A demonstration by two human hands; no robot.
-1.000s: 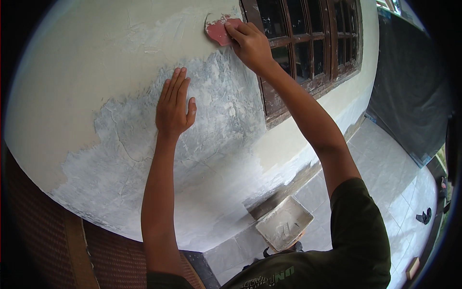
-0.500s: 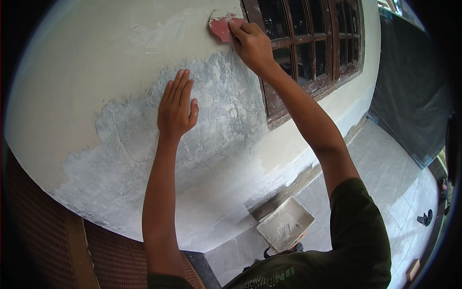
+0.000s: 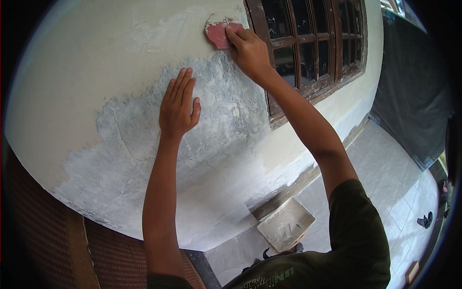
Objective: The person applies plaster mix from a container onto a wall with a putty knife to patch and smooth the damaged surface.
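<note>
Red scraper (image 3: pixel 216 37), 1, paste-smeared, at the wall (image 3: pixel 72 96), just beside the window frame's (image 3: pixel 333 43) left edge. Right hand (image 3: pixel 251 52): fingers clamped on scraper. Left hand (image 3: pixel 177 107): fingers together, thumb apart, over grey patch (image 3: pixel 219 111).

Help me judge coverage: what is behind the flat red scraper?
Behind the flat red scraper is the cream-coloured wall, visible to its left, with a rough grey-white patch below. Wall directly covered by the scraper is hidden; its finish can't be told.

Rough, matt, plastered wall (image 3: pixel 221 125)
</note>
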